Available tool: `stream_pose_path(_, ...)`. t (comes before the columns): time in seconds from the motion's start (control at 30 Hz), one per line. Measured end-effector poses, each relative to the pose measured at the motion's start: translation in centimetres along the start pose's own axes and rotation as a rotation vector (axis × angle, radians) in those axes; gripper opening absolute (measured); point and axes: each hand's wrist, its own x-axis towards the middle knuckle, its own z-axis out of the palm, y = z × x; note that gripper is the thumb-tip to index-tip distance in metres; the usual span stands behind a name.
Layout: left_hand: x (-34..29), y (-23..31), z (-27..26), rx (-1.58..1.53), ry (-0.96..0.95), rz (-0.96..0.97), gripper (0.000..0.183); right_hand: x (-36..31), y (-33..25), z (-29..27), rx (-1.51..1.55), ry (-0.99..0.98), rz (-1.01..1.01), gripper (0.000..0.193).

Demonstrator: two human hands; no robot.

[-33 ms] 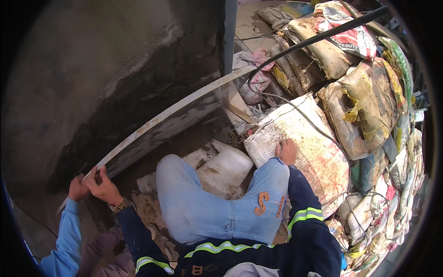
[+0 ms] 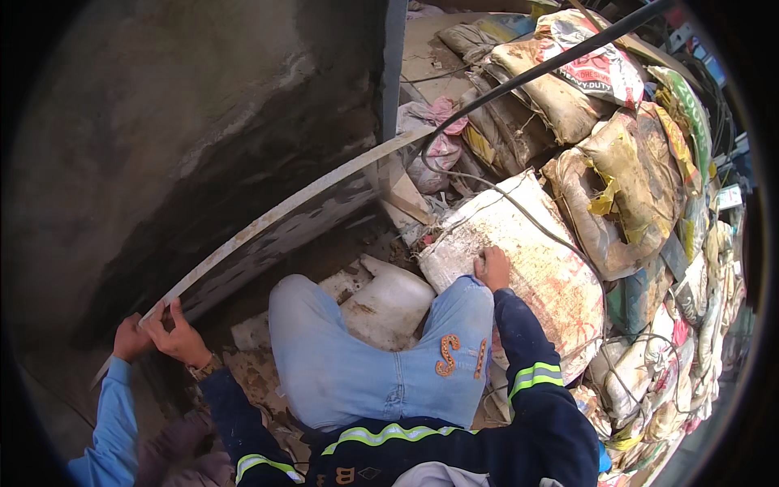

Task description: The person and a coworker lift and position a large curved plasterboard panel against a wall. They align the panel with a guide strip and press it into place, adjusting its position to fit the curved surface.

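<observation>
I crouch with both knees in blue jeans. My left hand (image 2: 182, 337) grips the near end of a long pale-edged board (image 2: 284, 219) that stands on edge against a dark concrete wall (image 2: 203, 122). Another person's hand (image 2: 130, 337), in a light blue sleeve, holds the same end just left of mine. My right hand (image 2: 492, 268) rests with curled fingers on a dirty white sack (image 2: 560, 284) beside my right knee; whether it grips the fabric is hidden. A white plastic jug (image 2: 389, 304) lies between my knees.
Filled, stained sacks (image 2: 625, 178) are piled along the right side. A black hose (image 2: 552, 61) arcs over them from the upper right, and thin cords run across the white sack. Rubble and board scraps lie at the wall's foot.
</observation>
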Motion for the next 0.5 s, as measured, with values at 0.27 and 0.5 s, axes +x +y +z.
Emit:
stream_pose_path(0.27,0.2,-1.2,-0.2,-0.08,-0.035,-0.035,0.028,5.8,-3.0,-1.7,-0.134,-0.677,0.265,0.058)
stream_pose_path(0.5,0.3,-2.2,-2.7,-0.072,-0.081,-0.117,0.03,13.5,-22.2,-12.3,0.912,0.133,0.079,0.066)
